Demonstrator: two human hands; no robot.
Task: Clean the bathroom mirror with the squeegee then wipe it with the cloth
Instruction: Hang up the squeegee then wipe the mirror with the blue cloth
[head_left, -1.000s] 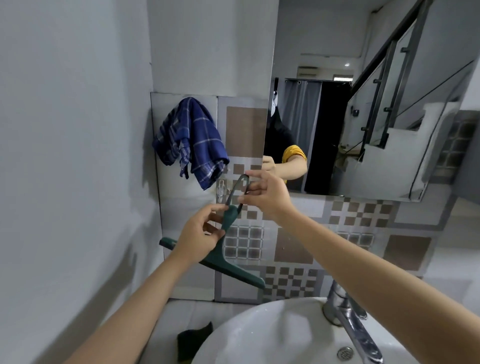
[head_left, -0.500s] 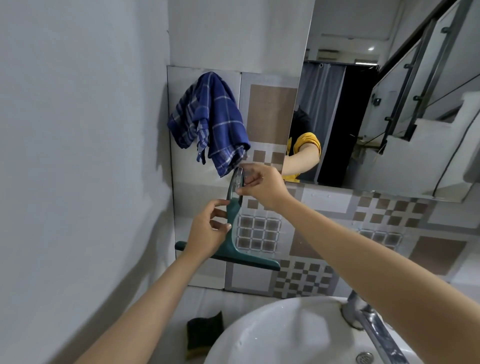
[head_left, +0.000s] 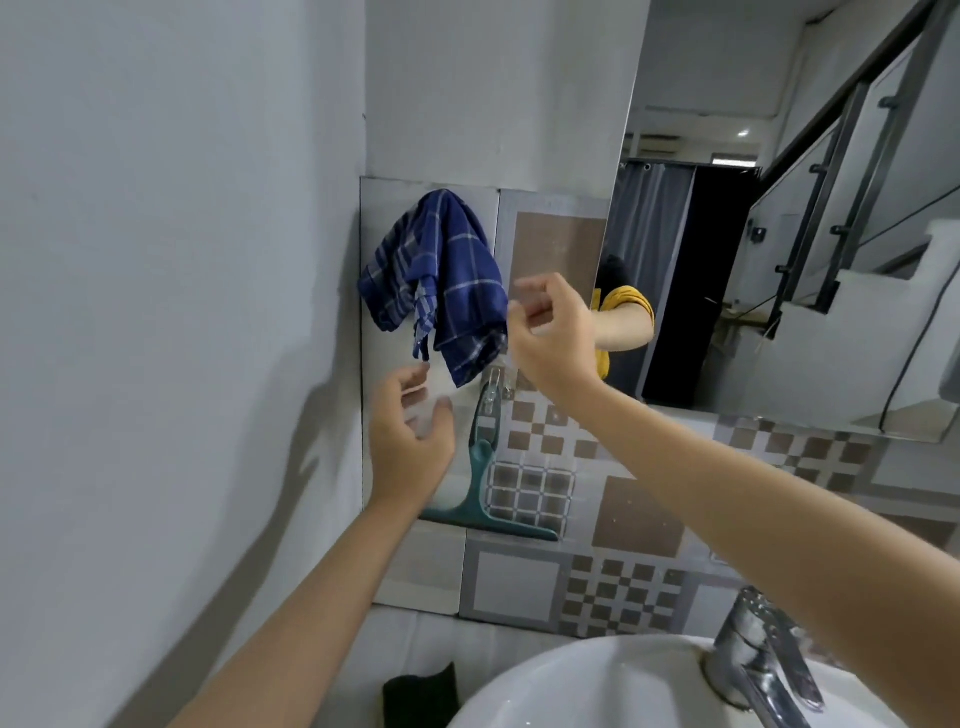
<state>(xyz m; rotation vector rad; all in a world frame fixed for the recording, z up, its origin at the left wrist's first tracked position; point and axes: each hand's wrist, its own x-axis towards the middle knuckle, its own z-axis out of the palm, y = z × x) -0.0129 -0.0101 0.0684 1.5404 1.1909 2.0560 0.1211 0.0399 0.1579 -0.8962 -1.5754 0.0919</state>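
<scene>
A green squeegee (head_left: 483, 478) hangs by its handle from a hook on the tiled wall, blade at the bottom, with no hand on it. Just above it a blue checked cloth (head_left: 441, 291) hangs from another hook. My left hand (head_left: 410, 441) is open just left of the squeegee handle, fingers apart and empty. My right hand (head_left: 550, 332) is open beside the lower right edge of the cloth, above the squeegee's top, holding nothing. The mirror (head_left: 779, 260) fills the wall to the right and shows my arm in a yellow sleeve.
A white basin (head_left: 597, 686) with a chrome tap (head_left: 753, 660) sits at the bottom right. A dark sponge (head_left: 421, 696) lies on the counter to its left. A plain white wall closes in on the left.
Both hands held the squeegee and hung it on the hook; now both have let go and drawn back. The view has shifted up and right.
</scene>
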